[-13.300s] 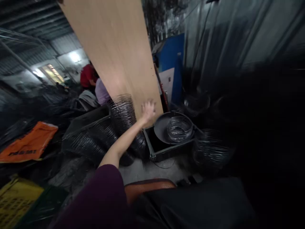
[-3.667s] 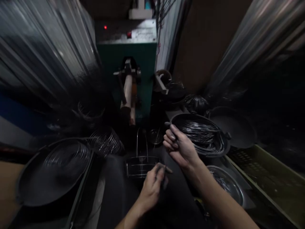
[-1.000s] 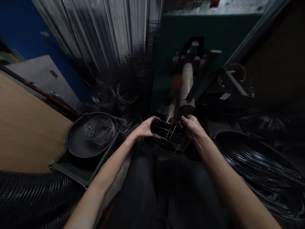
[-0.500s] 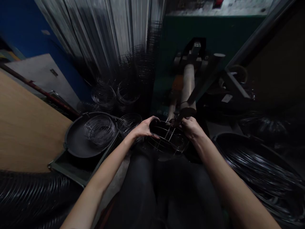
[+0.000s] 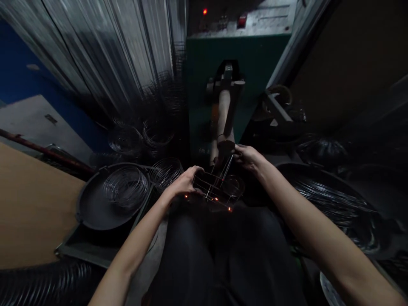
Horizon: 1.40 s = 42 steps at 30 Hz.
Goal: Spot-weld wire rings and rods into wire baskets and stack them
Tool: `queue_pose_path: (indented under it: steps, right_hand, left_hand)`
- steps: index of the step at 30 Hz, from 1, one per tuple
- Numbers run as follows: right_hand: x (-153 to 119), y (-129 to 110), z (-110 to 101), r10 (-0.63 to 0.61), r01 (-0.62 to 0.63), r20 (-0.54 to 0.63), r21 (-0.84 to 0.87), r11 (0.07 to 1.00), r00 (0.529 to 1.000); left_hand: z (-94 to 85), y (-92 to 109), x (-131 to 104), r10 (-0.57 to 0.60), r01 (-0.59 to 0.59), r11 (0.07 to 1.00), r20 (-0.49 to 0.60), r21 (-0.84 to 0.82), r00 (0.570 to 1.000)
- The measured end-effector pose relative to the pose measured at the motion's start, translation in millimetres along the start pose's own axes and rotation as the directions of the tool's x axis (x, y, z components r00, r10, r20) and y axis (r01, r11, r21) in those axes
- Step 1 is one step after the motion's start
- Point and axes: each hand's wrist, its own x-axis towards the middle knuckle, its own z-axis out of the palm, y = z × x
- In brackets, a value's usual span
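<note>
My left hand [image 5: 185, 180] is closed around the left side of a round wire frame [image 5: 208, 187], thumb below and fingers above. The frame is tilted under the welding machine's thick metal arms [image 5: 225, 114], over my lap. Thin bright cross wires [image 5: 227, 168] run from the frame up toward my right hand [image 5: 248, 156]. The fingers of that hand are pinched at the frame's far right, beside the end of the upper arm; its fingertips are partly hidden in shadow. Small orange sparks [image 5: 229, 209] glow at the frame's near side.
A green machine body [image 5: 204, 85] stands ahead, with a lit red lamp [image 5: 205, 11] on top. To the left, a black pan [image 5: 92, 204] holds wire rings [image 5: 126, 187]; more rings [image 5: 165, 173] stand beside it. Bundled wires [image 5: 321, 202] fill a container at right.
Orange sparks have appeared around the frame, and the red lamp has come into view. The camera has turned right. Both hands stay at the frame, with its cross wires now at a different tilt.
</note>
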Motion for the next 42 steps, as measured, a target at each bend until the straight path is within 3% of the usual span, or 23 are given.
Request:
queue_pose_path:
  steps: [5, 9, 12, 14, 16, 18, 20, 21, 24, 26, 29, 31, 34, 36, 39, 42]
  right_hand:
    - [-50, 24, -3, 0.086, -0.086, -0.020, 0.007, 0.996, 0.996]
    - [-88, 48, -18, 0.055, -0.074, -0.083, -0.247, 0.966, 0.995]
    - [-116, 52, -27, -0.051, 0.017, -0.045, -0.565, 0.825, 0.998]
    - [-137, 47, -28, -0.092, 0.143, 0.109, -0.721, 0.678, 0.990]
    - [-158, 37, -26, -0.079, 0.355, 0.375, -0.758, 0.547, 0.924]
    - [-177, 27, -24, -0.053, 0.576, 0.620, -0.690, 0.437, 0.783]
    - [-188, 19, -26, -0.050, 0.715, 0.749, -0.608, 0.344, 0.660]
    - [-190, 15, -28, -0.064, 0.750, 0.774, -0.584, 0.310, 0.630]
    - [-176, 12, -39, -0.161, 0.769, 0.761, -0.578, 0.271, 0.629]
    - [-154, 18, -45, -0.239, 0.742, 0.704, -0.612, 0.274, 0.669]
    - [-117, 42, -44, -0.319, 0.661, 0.580, -0.678, 0.321, 0.750]
    - [-96, 64, -36, -0.336, 0.624, 0.526, -0.663, 0.412, 0.781]
    - [-74, 92, -22, -0.275, 0.567, 0.509, -0.610, 0.554, 0.816]
    - [-65, 99, -15, -0.234, 0.551, 0.527, -0.593, 0.588, 0.817]
    - [-57, 95, -11, -0.245, 0.610, 0.586, -0.578, 0.542, 0.773]
    - [-53, 88, -15, -0.234, 0.658, 0.623, -0.637, 0.402, 0.746]
  left_hand:
    - [33.6, 14, -42, 0.028, -0.028, 0.997, 0.003, 0.076, 1.000]
    - [70.5, 41, -78, 0.018, -0.033, 0.979, 0.078, 0.200, 0.997]
    - [86.8, 68, -105, 0.084, -0.126, 0.962, 0.179, 0.242, 0.980]
    - [83.5, 82, -115, 0.217, -0.237, 0.956, 0.127, 0.171, 0.968]
    - [69.0, 91, -114, 0.276, -0.260, 0.954, -0.095, 0.152, 0.956]
    - [47.7, 95, -103, 0.210, -0.153, 0.968, -0.311, 0.198, 0.927]
    - [25.8, 97, -88, 0.106, -0.046, 0.983, -0.347, 0.177, 0.932]
    - [16.3, 99, -82, 0.045, -0.009, 0.993, -0.312, 0.117, 0.949]
    - [0.1, 122, -74, -0.152, 0.123, 0.976, -0.160, -0.181, 0.975]
    - [2.8, 149, -76, -0.297, 0.268, 0.878, -0.013, -0.396, 0.955]
    - [26.6, 188, -72, -0.377, 0.429, 0.589, 0.237, -0.685, 0.896]
    - [49.0, 203, -61, -0.379, 0.426, 0.378, 0.282, -0.822, 0.881]
    - [76.0, 204, -39, -0.426, 0.357, 0.156, 0.264, -0.921, 0.865]
    - [83.8, 196, -28, -0.445, 0.337, 0.073, 0.272, -0.939, 0.853]
    - [83.9, 184, -21, -0.434, 0.338, 0.025, 0.294, -0.941, 0.851]
    - [83.7, 174, -23, -0.452, 0.338, 0.067, 0.273, -0.939, 0.849]
